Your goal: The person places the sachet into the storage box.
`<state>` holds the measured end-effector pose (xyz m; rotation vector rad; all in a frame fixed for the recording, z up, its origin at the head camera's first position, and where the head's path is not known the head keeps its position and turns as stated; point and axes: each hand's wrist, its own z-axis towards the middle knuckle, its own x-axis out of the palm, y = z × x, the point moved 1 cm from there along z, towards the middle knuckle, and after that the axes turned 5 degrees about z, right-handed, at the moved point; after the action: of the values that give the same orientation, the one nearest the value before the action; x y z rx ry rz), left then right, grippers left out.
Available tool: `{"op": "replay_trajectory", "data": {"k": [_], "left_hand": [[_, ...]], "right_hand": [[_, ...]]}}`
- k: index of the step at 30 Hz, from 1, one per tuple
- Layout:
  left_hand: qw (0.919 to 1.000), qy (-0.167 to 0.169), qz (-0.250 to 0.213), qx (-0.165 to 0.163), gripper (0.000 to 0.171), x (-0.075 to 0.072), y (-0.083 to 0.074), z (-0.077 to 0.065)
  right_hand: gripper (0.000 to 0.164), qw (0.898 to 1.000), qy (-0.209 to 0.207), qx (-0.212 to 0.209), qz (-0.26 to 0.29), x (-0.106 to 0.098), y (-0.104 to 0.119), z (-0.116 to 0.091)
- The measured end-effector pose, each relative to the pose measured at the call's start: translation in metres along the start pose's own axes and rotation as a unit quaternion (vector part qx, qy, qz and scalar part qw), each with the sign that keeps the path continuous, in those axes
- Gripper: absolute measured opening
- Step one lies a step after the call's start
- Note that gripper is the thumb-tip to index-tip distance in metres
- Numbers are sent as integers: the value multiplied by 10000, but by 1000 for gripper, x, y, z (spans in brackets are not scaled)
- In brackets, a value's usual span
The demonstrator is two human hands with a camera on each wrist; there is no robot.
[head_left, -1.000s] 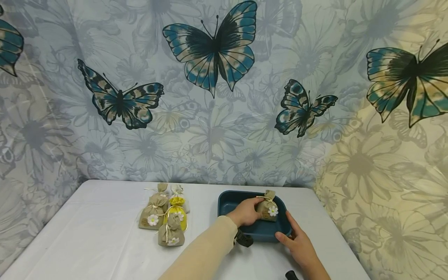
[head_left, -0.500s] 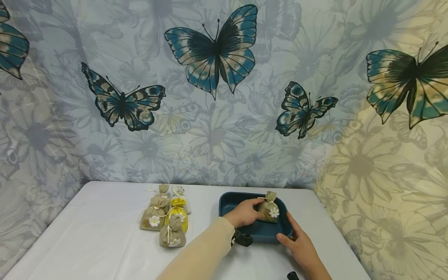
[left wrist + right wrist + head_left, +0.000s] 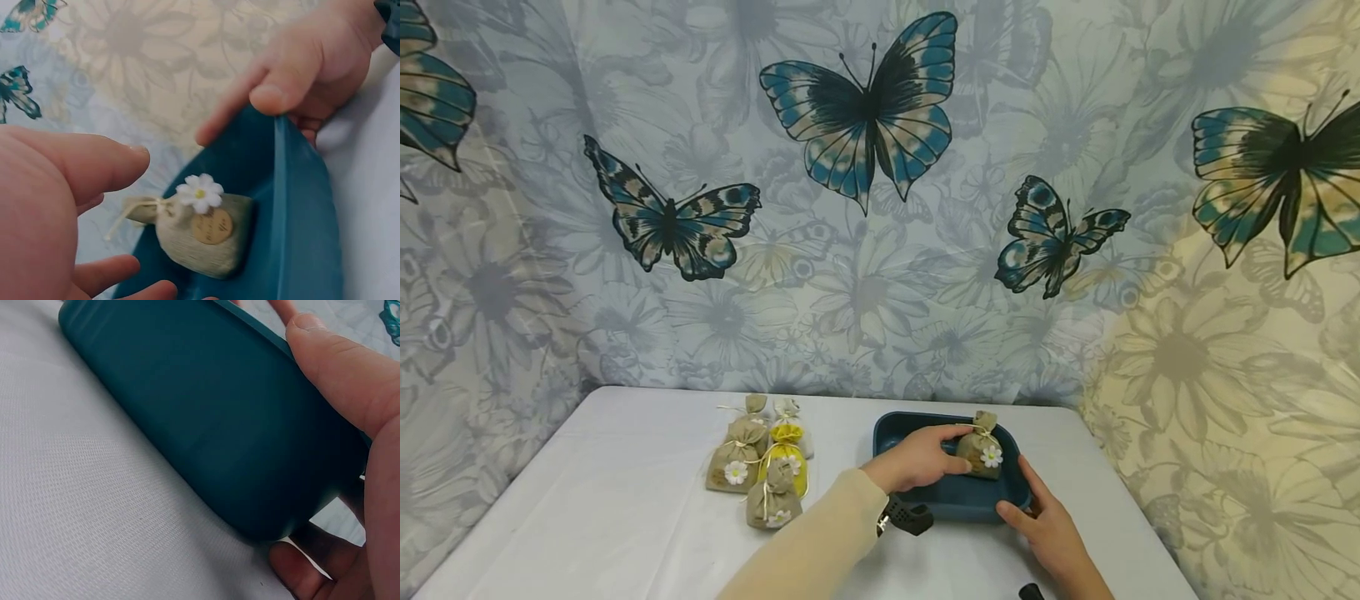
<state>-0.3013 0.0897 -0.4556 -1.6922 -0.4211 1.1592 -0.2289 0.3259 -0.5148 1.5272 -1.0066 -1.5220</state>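
A beige drawstring sachet with a white daisy and a round tan label lies at the right end of a dark blue tray. My left hand reaches over the tray beside this sachet. In the left wrist view its thumb and fingers are spread, with a gap before the sachet. My right hand grips the tray's near right corner. Its thumb lies along the rim, and fingers curl around the outer wall near the base.
On the left of the white tablecloth stands a cluster of sachets: a beige sachet, a smaller beige sachet, a yellow sachet and a white one behind. A butterfly-patterned backdrop hangs behind the table.
My left wrist has drawn back a little to the left, while its fingertips stay by the sachet. The right hand keeps its grip on the tray. The head view has shifted slightly.
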Motion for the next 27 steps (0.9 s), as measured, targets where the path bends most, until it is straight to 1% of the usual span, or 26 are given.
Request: {"op": "replay_trajectory", "data": {"k": [4,14,17,21,27], "left_hand": [[10000,32,-33,-7,57,-8,-6,-10],[9996,195,-119,176,59,-26,-16,-34],[9993,245,-12,288,60,-29,-17,-42],[9983,226,230,494,60,-35,-19,-55],[9968,261,263,708,60,-54,-14,-77]], "right_hand": [[89,10000,45,54,22,0,1,-1],[89,10000,-3,33,-85,0,-1,-1],[90,9999,0,79,-103,1,0,-1],[91,9998,-28,129,-155,2,0,-2],[91,9994,-51,164,-305,-1,0,-1]]}}
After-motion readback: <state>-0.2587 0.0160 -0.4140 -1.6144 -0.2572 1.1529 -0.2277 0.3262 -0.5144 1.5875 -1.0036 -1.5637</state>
